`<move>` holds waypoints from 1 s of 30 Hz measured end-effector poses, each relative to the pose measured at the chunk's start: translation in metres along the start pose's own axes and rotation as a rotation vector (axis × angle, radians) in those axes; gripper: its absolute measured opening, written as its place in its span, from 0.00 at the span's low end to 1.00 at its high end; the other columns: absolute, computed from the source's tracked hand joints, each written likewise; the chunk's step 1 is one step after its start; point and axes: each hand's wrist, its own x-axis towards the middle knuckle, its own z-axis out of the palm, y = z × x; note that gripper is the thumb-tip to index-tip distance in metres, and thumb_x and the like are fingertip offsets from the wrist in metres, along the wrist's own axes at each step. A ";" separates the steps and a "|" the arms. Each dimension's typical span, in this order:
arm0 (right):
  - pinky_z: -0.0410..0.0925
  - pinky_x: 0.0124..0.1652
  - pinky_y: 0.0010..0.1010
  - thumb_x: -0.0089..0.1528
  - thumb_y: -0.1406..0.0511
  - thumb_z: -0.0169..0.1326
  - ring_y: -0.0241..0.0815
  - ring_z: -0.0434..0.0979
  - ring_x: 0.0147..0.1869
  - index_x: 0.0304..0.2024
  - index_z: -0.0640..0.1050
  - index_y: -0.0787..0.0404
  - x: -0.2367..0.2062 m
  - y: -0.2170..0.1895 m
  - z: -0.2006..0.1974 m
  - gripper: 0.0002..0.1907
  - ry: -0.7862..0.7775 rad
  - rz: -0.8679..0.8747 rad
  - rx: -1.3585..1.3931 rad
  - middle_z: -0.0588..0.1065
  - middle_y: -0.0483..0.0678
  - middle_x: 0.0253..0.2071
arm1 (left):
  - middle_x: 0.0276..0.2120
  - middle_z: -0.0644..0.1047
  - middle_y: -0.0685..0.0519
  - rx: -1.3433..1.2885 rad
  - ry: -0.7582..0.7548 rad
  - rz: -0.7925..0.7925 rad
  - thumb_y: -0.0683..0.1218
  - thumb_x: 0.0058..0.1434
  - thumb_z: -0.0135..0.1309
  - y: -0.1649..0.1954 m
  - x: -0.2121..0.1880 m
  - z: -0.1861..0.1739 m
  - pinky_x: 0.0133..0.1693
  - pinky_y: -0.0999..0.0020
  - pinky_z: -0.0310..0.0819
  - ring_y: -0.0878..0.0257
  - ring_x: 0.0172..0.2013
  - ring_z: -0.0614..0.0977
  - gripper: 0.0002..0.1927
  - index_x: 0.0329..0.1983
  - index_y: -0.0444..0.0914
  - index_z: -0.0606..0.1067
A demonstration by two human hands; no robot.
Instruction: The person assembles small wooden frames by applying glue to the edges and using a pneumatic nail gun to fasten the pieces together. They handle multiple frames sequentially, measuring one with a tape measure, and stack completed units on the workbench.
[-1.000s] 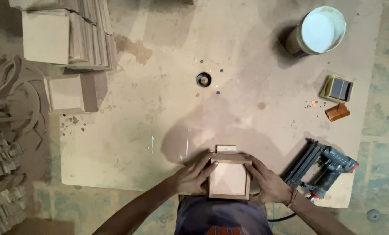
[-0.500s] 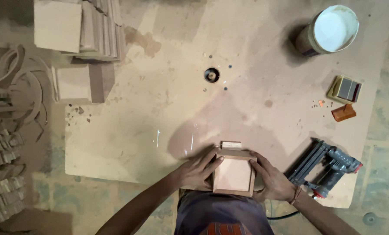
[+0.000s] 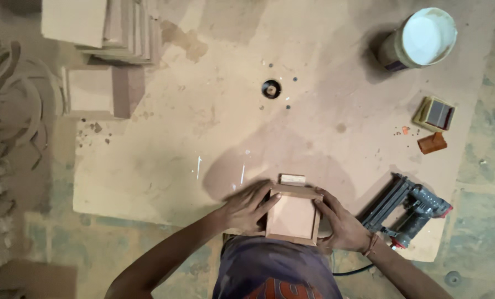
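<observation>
2 hands hold one small wooden frame (image 3: 293, 216) at the near edge of the board worktop (image 3: 164, 166), right in front of my body. My left hand (image 3: 247, 209) presses flat against the frame's left side, fingers spread and reaching over its top left corner. My right hand (image 3: 339, 224) wraps the right side, fingers curled tight along that rail, so both hands are clamped on the frame from opposite sides. A short pale wood block (image 3: 292, 179) lies just beyond the frame's far rail; I cannot tell whether it touches the rail or only sits beside it.

To do this well, I judge that the squeeze should be even from both sides so the corners stay closed and square, with the frame kept flat on the worktop and not rocking. Fingers are best kept on the outer faces, away from the joints.

Near my right wrist lies 1 nail gun (image 3: 408, 207), apart from the frame. Farther off stand a white-lidded tub (image 3: 422, 36), a small yellow-edged box (image 3: 434, 113) and an orange scrap (image 3: 431, 143). Stacked boards (image 3: 101, 25) and a square panel (image 3: 95, 91) lie at the far left.
</observation>
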 end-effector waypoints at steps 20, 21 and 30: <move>0.71 0.56 0.47 0.42 0.57 0.74 0.68 0.62 0.70 0.67 0.58 0.73 0.007 0.004 -0.009 0.59 -0.033 -0.020 -0.090 0.51 0.71 0.72 | 0.72 0.55 0.23 0.216 -0.068 0.025 0.65 0.62 0.62 -0.003 0.015 -0.005 0.70 0.42 0.67 0.30 0.72 0.64 0.55 0.79 0.32 0.51; 0.71 0.57 0.48 0.41 0.57 0.74 0.68 0.63 0.69 0.67 0.60 0.71 0.008 0.005 -0.008 0.58 0.002 -0.049 -0.113 0.53 0.71 0.71 | 0.72 0.55 0.24 0.131 -0.058 0.020 0.67 0.60 0.62 -0.004 0.017 -0.006 0.69 0.41 0.66 0.29 0.71 0.63 0.55 0.78 0.33 0.51; 0.46 0.70 0.57 0.41 0.54 0.71 0.66 0.51 0.76 0.65 0.61 0.70 -0.001 0.000 0.001 0.56 0.052 -0.014 -0.173 0.54 0.70 0.71 | 0.71 0.46 0.23 0.061 0.018 -0.228 0.77 0.51 0.55 0.033 0.031 -0.005 0.66 0.27 0.41 0.25 0.70 0.50 0.62 0.76 0.35 0.50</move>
